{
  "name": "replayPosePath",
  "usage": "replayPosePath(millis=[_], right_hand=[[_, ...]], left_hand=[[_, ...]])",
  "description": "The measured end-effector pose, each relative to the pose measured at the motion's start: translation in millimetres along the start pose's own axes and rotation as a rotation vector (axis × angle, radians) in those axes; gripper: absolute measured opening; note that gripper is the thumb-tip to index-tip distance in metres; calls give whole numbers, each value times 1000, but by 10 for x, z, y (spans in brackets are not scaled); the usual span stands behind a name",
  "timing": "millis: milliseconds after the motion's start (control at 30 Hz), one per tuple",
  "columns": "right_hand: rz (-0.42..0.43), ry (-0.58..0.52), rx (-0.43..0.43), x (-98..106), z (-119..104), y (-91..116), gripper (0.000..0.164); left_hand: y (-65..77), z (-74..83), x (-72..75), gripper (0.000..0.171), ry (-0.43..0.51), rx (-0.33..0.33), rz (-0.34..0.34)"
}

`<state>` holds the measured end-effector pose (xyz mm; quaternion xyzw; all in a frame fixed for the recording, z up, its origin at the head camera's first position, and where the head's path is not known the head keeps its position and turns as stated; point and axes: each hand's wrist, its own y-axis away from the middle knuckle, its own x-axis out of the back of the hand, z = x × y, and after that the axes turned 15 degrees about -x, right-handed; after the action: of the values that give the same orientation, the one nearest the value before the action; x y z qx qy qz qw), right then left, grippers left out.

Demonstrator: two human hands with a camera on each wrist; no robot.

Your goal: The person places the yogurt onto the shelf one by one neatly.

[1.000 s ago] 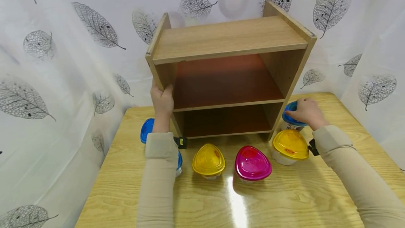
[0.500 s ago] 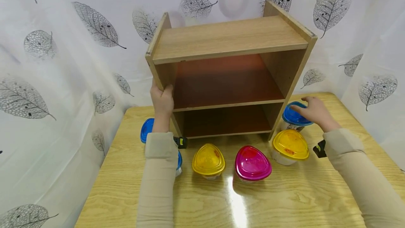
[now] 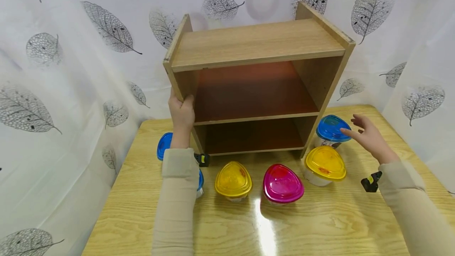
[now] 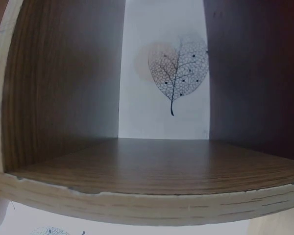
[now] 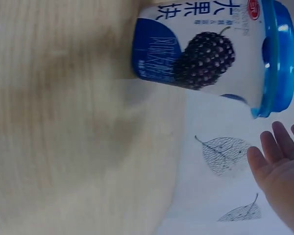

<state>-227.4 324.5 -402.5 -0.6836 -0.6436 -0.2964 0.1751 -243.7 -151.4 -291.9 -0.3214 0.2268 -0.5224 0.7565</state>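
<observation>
My left hand (image 3: 182, 115) grips the left side panel of a wooden shelf unit (image 3: 257, 44), thumb on the front edge and the other fingers hidden behind. In the left wrist view only a sliver of that hand shows at the lower left, beside the shelf's edge (image 4: 186, 200). Just right of the shelf stands a yogurt cup (image 5: 210, 54) with a blue lid (image 3: 332, 127) and a blackberry on its label. My right hand (image 3: 371, 139) hovers to the right of this cup, fingers loosely spread and holding nothing. The right wrist view shows the hand apart from the lid.
In front of the shelf stand yellow-lidded tubs (image 3: 233, 180) (image 3: 325, 163) and a magenta-lidded tub (image 3: 283, 183). Two blue-lidded containers (image 3: 164, 145) (image 3: 200, 181) are partly hidden by the left arm. A leaf-patterned curtain (image 3: 89, 70) surrounds the wooden table (image 3: 135, 212).
My right hand has let go of the blue-lidded yogurt cup and moved away to the right, its fingers opening. My left hand stays on the shelf panel.
</observation>
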Motion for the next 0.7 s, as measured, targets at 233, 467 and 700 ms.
replayPosePath(millis=[233,467,700], right_hand=[[-55,-139,-49,-54,253,39,81],[-148,-159,-94,-158,458,-18,80],[-259,-170,-86,-293,526,-65,79]], left_hand=[[0,8,-8,46,13,7,14],[15,278,-23,46,-4,25,11],[7,84,-6,44,3,8,20]])
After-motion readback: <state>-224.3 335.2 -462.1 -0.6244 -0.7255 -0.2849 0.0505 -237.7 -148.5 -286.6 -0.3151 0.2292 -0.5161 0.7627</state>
